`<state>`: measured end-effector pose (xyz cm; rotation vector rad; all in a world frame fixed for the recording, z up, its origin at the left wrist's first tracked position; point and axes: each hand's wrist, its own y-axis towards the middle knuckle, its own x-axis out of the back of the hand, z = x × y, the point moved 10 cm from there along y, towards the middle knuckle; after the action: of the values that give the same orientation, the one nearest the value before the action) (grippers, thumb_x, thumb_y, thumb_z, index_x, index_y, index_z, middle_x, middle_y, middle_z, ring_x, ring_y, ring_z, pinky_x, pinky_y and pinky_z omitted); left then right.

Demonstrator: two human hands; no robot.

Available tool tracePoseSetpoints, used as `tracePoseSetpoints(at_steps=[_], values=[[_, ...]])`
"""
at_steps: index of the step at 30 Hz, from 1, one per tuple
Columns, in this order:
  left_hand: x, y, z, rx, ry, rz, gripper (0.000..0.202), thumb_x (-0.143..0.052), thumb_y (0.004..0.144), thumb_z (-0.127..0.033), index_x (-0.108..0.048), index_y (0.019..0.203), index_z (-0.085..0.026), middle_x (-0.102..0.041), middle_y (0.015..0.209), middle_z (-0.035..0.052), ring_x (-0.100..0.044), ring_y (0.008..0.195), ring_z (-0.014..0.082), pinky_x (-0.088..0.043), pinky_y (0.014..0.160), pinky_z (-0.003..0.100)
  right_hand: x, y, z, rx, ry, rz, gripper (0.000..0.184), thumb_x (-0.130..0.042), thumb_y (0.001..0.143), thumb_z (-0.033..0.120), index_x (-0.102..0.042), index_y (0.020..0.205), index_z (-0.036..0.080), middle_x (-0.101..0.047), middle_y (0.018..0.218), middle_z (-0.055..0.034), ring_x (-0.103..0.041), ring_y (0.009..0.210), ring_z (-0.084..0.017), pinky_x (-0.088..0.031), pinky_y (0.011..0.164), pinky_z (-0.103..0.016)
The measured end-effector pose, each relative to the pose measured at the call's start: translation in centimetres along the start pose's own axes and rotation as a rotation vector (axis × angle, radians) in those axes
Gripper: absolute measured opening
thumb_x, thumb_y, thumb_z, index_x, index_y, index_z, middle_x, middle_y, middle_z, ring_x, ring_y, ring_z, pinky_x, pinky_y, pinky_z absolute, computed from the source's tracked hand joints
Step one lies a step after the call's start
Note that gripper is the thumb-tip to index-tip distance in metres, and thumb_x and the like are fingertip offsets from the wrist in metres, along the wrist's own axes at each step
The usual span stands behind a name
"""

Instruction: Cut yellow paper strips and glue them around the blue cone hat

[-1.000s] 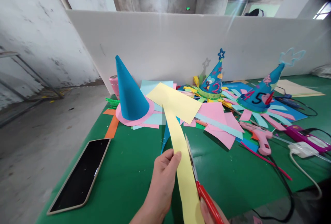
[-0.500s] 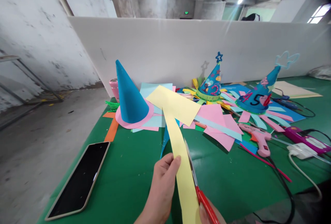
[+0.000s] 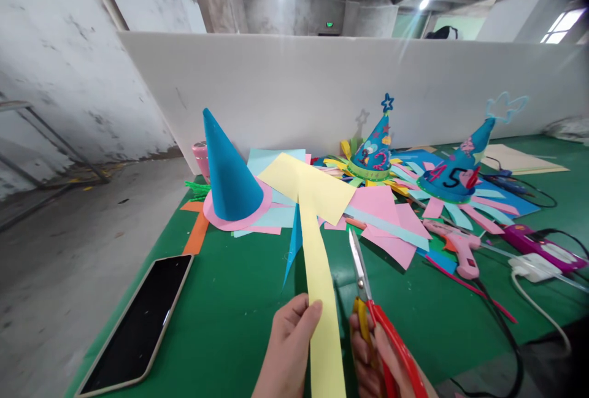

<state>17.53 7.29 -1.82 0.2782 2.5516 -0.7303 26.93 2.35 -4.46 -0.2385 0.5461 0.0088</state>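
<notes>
My left hand (image 3: 291, 338) pinches a long strip of yellow paper (image 3: 322, 287) between thumb and fingers. The strip runs from the bottom edge up to a wider yellow sheet (image 3: 329, 189) lying behind it; whether the two are joined I cannot tell. In my right hand (image 3: 372, 349) is a pair of scissors (image 3: 361, 275) with red handles and a yellow part. Their blades point up and away, nearly closed, a little to the right of the strip and apart from it. A blue paper cone hat (image 3: 232, 171) with a pink brim stands beyond my left hand.
A phone (image 3: 140, 318) lies at the left table edge. Two decorated blue party hats (image 3: 372, 153) with paper fringes stand at the back right. A pink glue gun (image 3: 460, 244), its cable and a white plug (image 3: 536, 268) lie right. Pink paper sheets (image 3: 381, 220) overlap mid-table.
The scissors have moved right, off the strip's edge, and more of my right hand shows. My left hand sits slightly lower, still holding the strip.
</notes>
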Motion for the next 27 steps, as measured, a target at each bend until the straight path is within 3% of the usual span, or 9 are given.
tracePoseSetpoints(at_steps=[3,6,8,10,13,15,17,21,27], values=[[0.5,0.0,0.5,0.034,-0.029,-0.015,0.015,-0.068,0.067,-0.028,-0.062,0.067,-0.015,-0.057,0.053,-0.0018,-0.053,0.05,0.0087,-0.04,0.053,0.019,1.0,1.2,-1.0,-0.058,0.08,-0.01,0.042,-0.055,0.07,0.059,-0.055,0.093,0.024,-0.051,0.06,0.0051,-0.046,0.037,-0.007,-0.037,0.033,-0.02],[0.7,-0.1,0.8,0.062,-0.038,-0.021,0.015,-0.069,0.067,-0.028,-0.062,0.068,-0.015,-0.059,0.054,-0.0008,-0.055,0.05,0.0102,-0.041,0.052,0.02,1.4,1.7,-1.9,-0.129,0.28,-0.048,0.042,-0.068,0.058,0.056,-0.057,0.081,0.022,-0.048,0.053,0.0073,-0.042,0.033,-0.005,-0.033,0.03,-0.018],[0.8,-0.2,0.9,0.066,-0.037,-0.027,0.016,-0.069,0.066,-0.029,-0.062,0.068,-0.014,-0.06,0.055,-0.0002,-0.055,0.05,0.011,-0.042,0.051,0.02,1.3,1.4,-1.7,-0.145,0.372,-0.079,0.039,-0.072,0.055,0.051,-0.057,0.077,0.021,-0.048,0.052,0.0077,-0.04,0.032,-0.004,-0.031,0.03,-0.016],[1.1,-0.3,0.9,0.065,-0.03,-0.045,0.016,-0.07,0.065,-0.029,-0.062,0.066,-0.014,-0.06,0.055,0.0002,-0.055,0.049,0.0114,-0.042,0.049,0.02,1.4,0.8,-0.3,-0.101,0.304,-0.132,0.034,-0.07,0.061,0.046,-0.058,0.082,0.022,-0.052,0.057,0.0063,-0.042,0.036,-0.003,-0.034,0.033,-0.015],[1.6,-0.5,0.9,0.063,-0.018,-0.075,0.017,-0.07,0.064,-0.028,-0.062,0.065,-0.014,-0.06,0.055,0.0007,-0.055,0.049,0.0114,-0.042,0.048,0.02,2.8,0.2,4.0,0.074,-0.09,-0.295,0.031,-0.06,0.074,0.041,-0.055,0.099,0.024,-0.06,0.076,0.0005,-0.057,0.06,-0.009,-0.045,0.05,-0.019],[1.7,-0.5,1.0,0.068,-0.019,-0.072,0.016,-0.069,0.065,-0.028,-0.062,0.067,-0.014,-0.06,0.055,0.0008,-0.054,0.048,0.011,-0.042,0.048,0.02,3.0,0.4,7.4,0.211,-0.526,-0.333,0.032,-0.054,0.077,0.041,-0.051,0.104,0.023,-0.061,0.091,-0.0042,-0.06,0.08,-0.016,-0.05,0.063,-0.024],[1.7,-0.6,0.9,0.067,-0.007,-0.047,0.016,-0.068,0.067,-0.028,-0.062,0.067,-0.014,-0.059,0.055,0.0006,-0.052,0.047,0.01,-0.041,0.048,0.02,3.1,1.4,9.7,0.266,-1.048,-0.369,0.035,-0.048,0.079,0.038,-0.047,0.11,0.021,-0.061,0.098,-0.0073,-0.061,0.084,-0.019,-0.05,0.071,-0.03],[1.7,-0.6,0.7,0.06,0.072,0.001,0.018,-0.065,0.071,-0.031,-0.061,0.066,-0.014,-0.057,0.054,-0.0003,-0.05,0.049,0.0083,-0.039,0.048,0.018,5.0,3.1,12.1,0.31,-1.384,-0.494,0.046,-0.054,0.07,0.035,-0.05,0.112,0.016,-0.058,0.11,-0.014,-0.055,0.097,-0.03,-0.042,0.084,-0.046],[2.1,-0.7,0.3,0.026,0.137,-0.01,0.02,-0.064,0.072,-0.032,-0.059,0.066,-0.014,-0.055,0.057,-0.0013,-0.048,0.049,0.0065,-0.037,0.048,0.017,5.4,4.8,13.0,0.373,-1.519,-0.455,0.05,-0.056,0.067,0.036,-0.054,0.11,0.009,-0.055,0.114,-0.0192,-0.045,0.109,-0.036,-0.035,0.09,-0.052]])
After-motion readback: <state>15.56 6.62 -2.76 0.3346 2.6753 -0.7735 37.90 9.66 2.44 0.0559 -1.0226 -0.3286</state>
